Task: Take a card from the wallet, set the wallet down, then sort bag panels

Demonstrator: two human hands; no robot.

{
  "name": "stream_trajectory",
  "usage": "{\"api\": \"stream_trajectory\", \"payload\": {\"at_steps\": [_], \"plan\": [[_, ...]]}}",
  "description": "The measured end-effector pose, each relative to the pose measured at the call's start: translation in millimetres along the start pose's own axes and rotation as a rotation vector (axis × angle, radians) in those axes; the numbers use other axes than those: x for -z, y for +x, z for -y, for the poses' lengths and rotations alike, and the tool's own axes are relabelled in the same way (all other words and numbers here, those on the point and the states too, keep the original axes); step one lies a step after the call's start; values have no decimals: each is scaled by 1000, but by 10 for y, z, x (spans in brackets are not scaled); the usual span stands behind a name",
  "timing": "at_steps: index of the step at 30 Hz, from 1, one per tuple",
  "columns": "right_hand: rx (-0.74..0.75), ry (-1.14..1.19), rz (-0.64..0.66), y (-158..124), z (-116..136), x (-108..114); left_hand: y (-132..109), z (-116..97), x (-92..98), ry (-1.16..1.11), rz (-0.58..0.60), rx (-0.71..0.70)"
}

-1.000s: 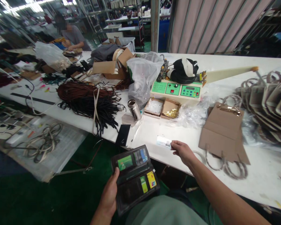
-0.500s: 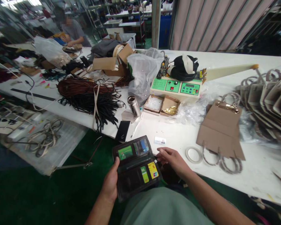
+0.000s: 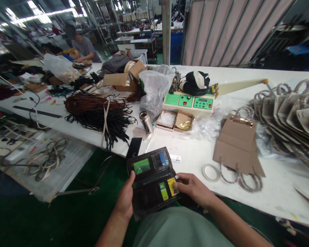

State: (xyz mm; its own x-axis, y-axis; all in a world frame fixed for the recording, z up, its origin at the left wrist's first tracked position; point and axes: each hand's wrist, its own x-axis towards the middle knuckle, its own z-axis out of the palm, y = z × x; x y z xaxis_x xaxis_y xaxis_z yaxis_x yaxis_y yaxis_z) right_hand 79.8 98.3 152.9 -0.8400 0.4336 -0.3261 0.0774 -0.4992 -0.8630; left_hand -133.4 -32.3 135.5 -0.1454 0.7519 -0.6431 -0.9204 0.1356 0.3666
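An open black wallet (image 3: 146,202) lies spread above my lap, at the table's front edge. My left hand (image 3: 125,199) grips its left side, thumb on top and the other fingers hidden beneath. At the right edge, my right hand (image 3: 194,188) is closed on the wallet, its thumb over a yellow card (image 3: 171,184) in the lower half. Beside that card sits a narrow green card (image 3: 163,192). The upper half holds a wide green card (image 3: 142,166) and a blue card (image 3: 163,159). Just beyond the wallet, a white photo card (image 3: 175,158) rests on the table, partly covered.
A black phone-like slab (image 3: 134,147) and an open steel flask (image 3: 146,122) stand left of centre. Behind are small boxes (image 3: 184,120) and a green-panelled machine (image 3: 187,102). To the right lie a tape roll (image 3: 211,172) and a brown bag (image 3: 234,144). Black cords (image 3: 105,127) lie left.
My right hand has come down from beside the photo card onto the wallet's right edge and the yellow card. The wallet now overlaps part of the photo card. The view has shifted slightly.
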Motion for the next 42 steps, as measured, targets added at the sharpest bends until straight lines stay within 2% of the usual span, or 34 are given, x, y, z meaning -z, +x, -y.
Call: {"api": "stream_trajectory", "payload": {"at_steps": [6,10,12,14,15,17,20,26,30,34,38,42], "plan": [[19,-90,-95,16,-162,27,8,-2,-13,31,5,-46],[23,-166,-91,0,-129,61,-11,-6,-18,45,28,-108],[92,-294,-230,-10,-33,64,-13,1,-4,65,28,-141],[238,-472,-442,3,99,31,-16,18,7,91,27,-168],[319,-562,-508,22,167,-1,-18,28,6,103,31,-177],[444,-704,-497,90,281,-84,-29,50,-7,124,46,-191],[467,-775,-393,229,359,-206,-54,72,-39,164,53,-223],[302,-616,-450,368,317,-325,-98,90,-47,244,36,-260],[187,-448,-418,371,318,-353,-111,109,-45,278,-12,-296],[157,-399,-410,370,316,-362,-102,122,-44,302,-30,-312],[125,-228,-445,360,304,-348,-98,136,-45,314,-19,-324],[88,-177,-386,329,318,-298,-123,155,-42,346,-31,-338]]}}
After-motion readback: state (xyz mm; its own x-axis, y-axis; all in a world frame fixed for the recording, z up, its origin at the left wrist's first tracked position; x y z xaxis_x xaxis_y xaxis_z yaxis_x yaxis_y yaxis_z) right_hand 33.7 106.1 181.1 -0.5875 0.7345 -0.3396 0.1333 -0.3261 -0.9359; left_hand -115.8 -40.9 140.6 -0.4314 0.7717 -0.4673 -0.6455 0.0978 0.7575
